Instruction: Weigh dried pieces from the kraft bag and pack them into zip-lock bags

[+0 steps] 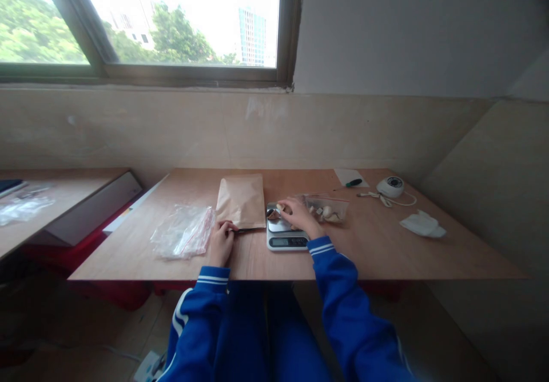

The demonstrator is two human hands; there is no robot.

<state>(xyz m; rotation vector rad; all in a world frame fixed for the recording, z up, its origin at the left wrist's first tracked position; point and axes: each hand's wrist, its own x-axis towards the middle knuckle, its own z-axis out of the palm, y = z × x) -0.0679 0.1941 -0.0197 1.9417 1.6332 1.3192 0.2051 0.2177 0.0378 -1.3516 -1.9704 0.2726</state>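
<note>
My left hand (222, 243) has its fingers closed at the near edge of a brown paper bag (241, 199) that lies flat. A dark line runs along that edge; whether it is the bag's mouth or a thin object I cannot tell. Over the metal plate of a white kitchen scale (274, 245), my right hand (298, 215) pinches a small pale piece (280, 207). Brownish, dried-looking pieces (273, 215) rest on the plate, partly covered by my fingers. Just right of the scale is a clear zip bag (338, 207) with pale lumps inside.
Clear plastic bags (182, 233) are piled left of the paper bag. Toward the right lie a green-handled screwdriver (354, 182) on white paper, a white dome camera (390, 186) with its cable, and a crumpled white wrapper (422, 225). Another table (86, 190) stands at the left.
</note>
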